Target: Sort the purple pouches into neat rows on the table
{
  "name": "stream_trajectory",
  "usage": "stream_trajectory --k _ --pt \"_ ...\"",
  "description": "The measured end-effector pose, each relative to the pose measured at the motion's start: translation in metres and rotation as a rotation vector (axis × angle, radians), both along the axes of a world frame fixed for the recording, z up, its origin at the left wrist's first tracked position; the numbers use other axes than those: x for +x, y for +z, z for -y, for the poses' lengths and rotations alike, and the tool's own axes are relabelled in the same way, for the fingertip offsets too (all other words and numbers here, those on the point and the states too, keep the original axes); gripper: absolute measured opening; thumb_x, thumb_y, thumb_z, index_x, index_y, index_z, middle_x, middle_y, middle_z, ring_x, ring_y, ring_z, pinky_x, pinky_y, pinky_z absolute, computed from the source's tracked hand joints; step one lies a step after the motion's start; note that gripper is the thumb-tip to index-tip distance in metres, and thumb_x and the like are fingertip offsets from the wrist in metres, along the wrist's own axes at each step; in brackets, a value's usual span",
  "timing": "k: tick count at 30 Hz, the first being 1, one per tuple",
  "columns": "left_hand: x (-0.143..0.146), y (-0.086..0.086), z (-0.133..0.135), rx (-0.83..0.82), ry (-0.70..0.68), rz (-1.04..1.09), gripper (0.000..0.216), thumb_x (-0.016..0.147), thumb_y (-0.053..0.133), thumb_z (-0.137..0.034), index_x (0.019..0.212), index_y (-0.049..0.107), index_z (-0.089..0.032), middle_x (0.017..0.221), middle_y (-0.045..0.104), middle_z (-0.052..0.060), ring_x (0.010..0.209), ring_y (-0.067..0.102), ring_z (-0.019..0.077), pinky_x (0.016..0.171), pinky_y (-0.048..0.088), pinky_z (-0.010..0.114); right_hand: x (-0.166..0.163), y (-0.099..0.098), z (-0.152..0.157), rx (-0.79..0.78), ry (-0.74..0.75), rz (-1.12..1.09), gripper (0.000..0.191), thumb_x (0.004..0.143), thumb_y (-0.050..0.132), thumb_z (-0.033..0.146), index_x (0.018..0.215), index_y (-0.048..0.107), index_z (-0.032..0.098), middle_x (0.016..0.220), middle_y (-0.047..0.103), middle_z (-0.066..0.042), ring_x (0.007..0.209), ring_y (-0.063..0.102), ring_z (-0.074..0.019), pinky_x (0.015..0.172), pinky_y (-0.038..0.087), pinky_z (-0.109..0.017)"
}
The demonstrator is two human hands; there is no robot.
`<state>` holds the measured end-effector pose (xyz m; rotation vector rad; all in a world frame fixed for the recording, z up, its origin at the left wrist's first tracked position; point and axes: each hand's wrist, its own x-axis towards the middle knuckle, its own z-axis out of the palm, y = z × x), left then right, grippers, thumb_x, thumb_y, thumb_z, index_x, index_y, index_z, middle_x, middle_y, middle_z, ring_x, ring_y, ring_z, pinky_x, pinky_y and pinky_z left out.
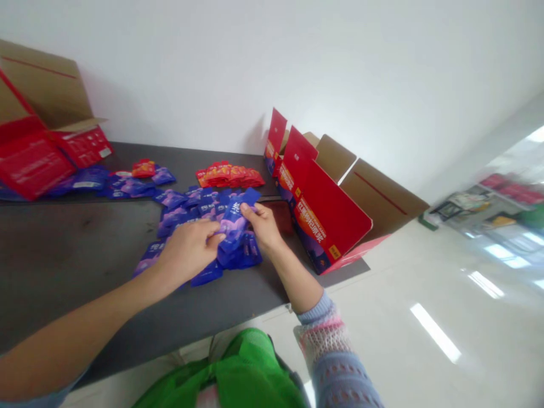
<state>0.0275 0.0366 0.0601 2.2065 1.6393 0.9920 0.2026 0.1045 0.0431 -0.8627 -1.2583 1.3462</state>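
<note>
Between my two hands is a blue-purple spouted pouch (233, 218), held tilted above a pile of like pouches; whether several are stacked there I cannot tell. My left hand (193, 246) pinches its lower left edge. With the thumb on its face, my right hand (264, 224) grips the upper right side. The loose blue pouches (172, 218) lie spread on the dark table under and around both hands. Just behind them sits a heap of red-orange pouches (229, 174).
Open red cartons (323, 209) stand at the table's right edge, flaps up. Another red carton (36, 153) lies tipped at the left, with blue pouches (91, 178) at its mouth. A white wall (204, 73) rises behind the dark table (63, 249). Shiny floor (403, 306) extends to the right.
</note>
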Motion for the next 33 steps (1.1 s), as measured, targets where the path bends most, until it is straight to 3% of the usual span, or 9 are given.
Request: stream_trajectory --k 3,9,13,17,20,24,26,29,33 --pt "-0.001 -0.005 -0.004 0.003 -0.004 -0.073 0.022 0.082 0.060 -0.026 0.060 0.058 -0.022 0.066 0.061 0.007 0.062 0.052 0.0225 0.062 0.030 0.033 0.004 -0.004 -0.003 -0.042 -0.059 0.048 0.045 0.068 0.080 0.059 0.064 0.056 0.021 0.062 0.050 0.005 0.059 0.040 -0.0103 0.057 0.036 -0.024" --pt "-0.004 0.001 -0.007 -0.132 -0.018 -0.110 0.026 0.079 0.065 -0.021 0.054 0.055 -0.020 0.058 0.055 0.005 0.056 0.047 0.0196 0.060 0.025 0.032 0.008 -0.012 0.001 0.273 -0.244 0.247 0.021 0.082 0.071 0.042 0.075 0.074 0.023 0.075 0.058 0.000 0.076 0.056 -0.0168 0.073 0.045 -0.029" --pt "-0.014 0.003 -0.020 -0.311 -0.107 0.120 0.041 0.078 0.070 -0.025 0.046 0.046 -0.019 0.047 0.040 0.000 0.048 0.035 0.0130 0.055 0.021 0.029 0.006 -0.019 -0.004 0.216 -0.222 0.196 0.026 0.082 0.073 0.048 0.080 0.075 0.022 0.078 0.063 -0.001 0.078 0.057 -0.0175 0.072 0.047 -0.029" --pt "-0.016 0.001 -0.024 -0.418 -0.073 0.493 0.028 0.072 0.080 -0.037 0.059 0.067 -0.016 0.053 0.050 -0.001 0.047 0.035 0.0096 0.051 0.023 0.026 -0.001 -0.021 -0.004 0.022 -0.280 0.009 0.048 0.087 0.065 0.068 0.077 0.063 0.021 0.067 0.055 0.001 0.064 0.050 -0.0145 0.059 0.043 -0.026" --pt "-0.008 -0.004 -0.019 -0.367 -0.039 0.632 0.029 0.073 0.080 -0.042 0.066 0.071 -0.015 0.053 0.052 -0.001 0.046 0.037 0.0092 0.048 0.026 0.024 -0.010 -0.024 0.002 0.009 -0.254 -0.087 0.045 0.087 0.063 0.067 0.089 0.062 0.022 0.072 0.058 0.002 0.065 0.052 -0.0142 0.062 0.045 -0.025" --pt "-0.013 0.004 -0.016 -0.519 -0.096 0.374 0.027 0.079 0.073 -0.039 0.063 0.072 -0.017 0.058 0.065 0.002 0.049 0.054 0.0139 0.046 0.039 0.023 -0.019 -0.037 0.008 0.167 -0.231 0.015 0.038 0.085 0.068 0.057 0.097 0.061 0.022 0.088 0.064 0.000 0.080 0.058 -0.0155 0.080 0.049 -0.028" --pt "-0.032 0.018 -0.018 -0.617 -0.032 0.230 0.025 0.083 0.070 -0.036 0.071 0.078 -0.016 0.071 0.074 0.006 0.058 0.064 0.0178 0.051 0.049 0.026 -0.019 -0.044 0.007 0.191 -0.230 0.142 0.036 0.091 0.060 0.058 0.091 0.059 0.022 0.082 0.060 0.001 0.077 0.056 -0.0157 0.077 0.047 -0.028" --pt "-0.077 0.034 -0.030 -0.419 0.251 0.290 0.028 0.089 0.064 -0.031 0.094 0.082 -0.010 0.090 0.080 0.009 0.079 0.071 0.0192 0.064 0.058 0.027 -0.014 -0.048 0.001 0.206 -0.192 0.267 0.043 0.097 0.048 0.062 0.081 0.054 0.022 0.072 0.051 0.003 0.069 0.048 -0.0146 0.068 0.039 -0.027" --pt "-0.142 0.015 -0.057 -0.254 0.542 0.479 0.041 0.092 0.062 -0.031 0.114 0.073 0.001 0.098 0.078 0.014 0.079 0.067 0.0160 0.066 0.054 0.025 -0.005 -0.046 -0.008 0.200 -0.167 0.332 0.052 0.096 0.047 0.068 0.070 0.044 0.023 0.063 0.039 0.005 0.060 0.037 -0.0121 0.058 0.029 -0.026"
